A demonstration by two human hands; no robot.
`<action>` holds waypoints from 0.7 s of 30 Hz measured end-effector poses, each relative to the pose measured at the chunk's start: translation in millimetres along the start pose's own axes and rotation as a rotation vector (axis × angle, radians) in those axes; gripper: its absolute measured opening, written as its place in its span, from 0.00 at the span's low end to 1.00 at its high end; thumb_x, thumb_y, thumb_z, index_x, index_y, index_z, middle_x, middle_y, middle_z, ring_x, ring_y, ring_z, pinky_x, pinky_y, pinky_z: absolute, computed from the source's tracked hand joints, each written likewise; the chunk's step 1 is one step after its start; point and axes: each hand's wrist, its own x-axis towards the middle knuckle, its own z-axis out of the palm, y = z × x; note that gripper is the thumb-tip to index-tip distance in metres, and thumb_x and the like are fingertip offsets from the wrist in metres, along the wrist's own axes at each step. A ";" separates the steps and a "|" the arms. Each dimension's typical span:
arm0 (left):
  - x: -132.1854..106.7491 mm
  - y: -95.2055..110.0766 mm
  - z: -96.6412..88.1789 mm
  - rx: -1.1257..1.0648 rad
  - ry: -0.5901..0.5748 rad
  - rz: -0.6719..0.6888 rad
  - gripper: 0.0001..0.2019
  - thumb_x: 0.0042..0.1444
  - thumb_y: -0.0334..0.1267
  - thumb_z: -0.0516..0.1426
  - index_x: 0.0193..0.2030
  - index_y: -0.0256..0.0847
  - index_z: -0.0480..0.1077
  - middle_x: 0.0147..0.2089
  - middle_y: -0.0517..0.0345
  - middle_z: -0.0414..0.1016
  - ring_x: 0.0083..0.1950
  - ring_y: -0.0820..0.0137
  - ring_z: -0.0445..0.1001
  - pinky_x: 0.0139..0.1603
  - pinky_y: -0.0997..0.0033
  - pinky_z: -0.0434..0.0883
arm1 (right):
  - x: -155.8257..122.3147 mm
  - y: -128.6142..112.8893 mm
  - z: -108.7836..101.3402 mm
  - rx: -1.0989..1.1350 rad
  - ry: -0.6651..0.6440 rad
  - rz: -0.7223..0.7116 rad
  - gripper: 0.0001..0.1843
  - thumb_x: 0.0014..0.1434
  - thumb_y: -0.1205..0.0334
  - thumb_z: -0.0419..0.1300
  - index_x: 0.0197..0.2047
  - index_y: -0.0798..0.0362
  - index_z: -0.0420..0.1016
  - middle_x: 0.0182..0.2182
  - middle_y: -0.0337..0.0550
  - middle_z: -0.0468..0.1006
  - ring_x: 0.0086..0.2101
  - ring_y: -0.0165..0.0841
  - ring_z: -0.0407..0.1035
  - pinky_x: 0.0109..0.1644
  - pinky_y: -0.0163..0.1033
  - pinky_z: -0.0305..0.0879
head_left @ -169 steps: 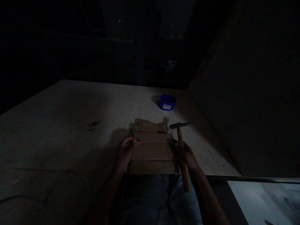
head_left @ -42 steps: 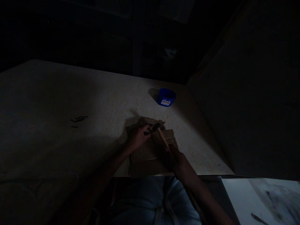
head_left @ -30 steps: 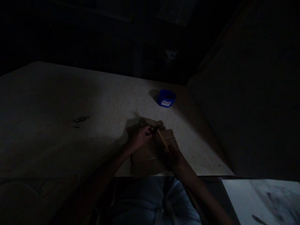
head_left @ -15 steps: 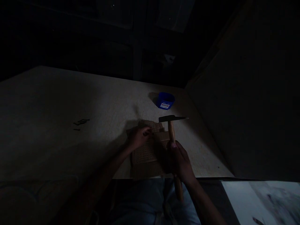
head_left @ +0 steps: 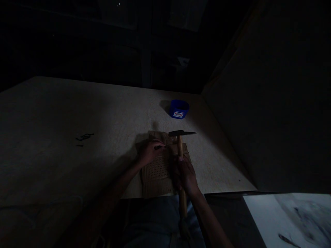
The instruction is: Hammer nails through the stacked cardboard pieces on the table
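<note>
My right hand (head_left: pixel 187 174) is wrapped round the wooden handle of a hammer (head_left: pixel 180 144), whose dark head is raised in front of me. Over the far part of a brown cardboard piece (head_left: pixel 157 187), my left hand (head_left: pixel 150 151) has its thumb and fingers pinched together. Whatever sits between those fingertips is too dark and small to name. The cardboard lies at the table's near edge, with rows of small holes across its middle. Shadow from the right hand and hammer covers part of it.
Several dark nails or screws (head_left: pixel 85 136) lie on the pale table (head_left: pixel 121 110) at the left. A blue tub (head_left: pixel 179 109) with a label stands beyond the hammer. A dark wall or panel (head_left: pixel 279 120) rises along the right side. The light is very dim.
My right hand and the hammer have moved left, closer to my left hand over the cardboard. My left hand keeps its pinch. The whole view has shifted slightly.
</note>
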 end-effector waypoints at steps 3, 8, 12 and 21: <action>0.9 1.0 0.6 0.021 0.014 -0.026 0.03 0.57 0.34 0.63 0.36 0.44 0.81 0.41 0.55 0.82 0.44 0.66 0.80 0.48 0.66 0.75 | -0.7 -0.9 2.4 0.050 0.029 0.026 0.26 0.59 0.32 0.56 0.36 0.47 0.62 0.18 0.27 0.58 0.13 0.25 0.50 0.13 0.32 0.47; 3.0 1.8 1.9 0.069 0.015 -0.031 0.03 0.57 0.34 0.63 0.35 0.43 0.81 0.40 0.55 0.82 0.42 0.66 0.80 0.47 0.65 0.75 | -3.8 -2.2 5.3 0.025 0.018 0.053 0.24 0.61 0.33 0.55 0.37 0.47 0.63 0.17 0.28 0.58 0.13 0.27 0.50 0.12 0.34 0.48; 4.4 -1.5 4.2 0.086 0.020 -0.001 0.03 0.58 0.33 0.63 0.35 0.43 0.81 0.40 0.55 0.83 0.43 0.66 0.80 0.48 0.64 0.75 | -3.8 0.4 7.2 0.038 0.031 0.039 0.25 0.60 0.32 0.55 0.32 0.47 0.60 0.16 0.27 0.58 0.11 0.26 0.50 0.11 0.33 0.48; 3.1 11.6 -6.9 0.009 -0.067 0.003 0.08 0.57 0.36 0.64 0.43 0.43 0.79 0.44 0.54 0.82 0.44 0.66 0.79 0.47 0.64 0.76 | 0.4 9.5 4.9 0.177 0.020 0.031 0.25 0.58 0.33 0.58 0.33 0.47 0.61 0.15 0.26 0.58 0.10 0.24 0.49 0.10 0.31 0.47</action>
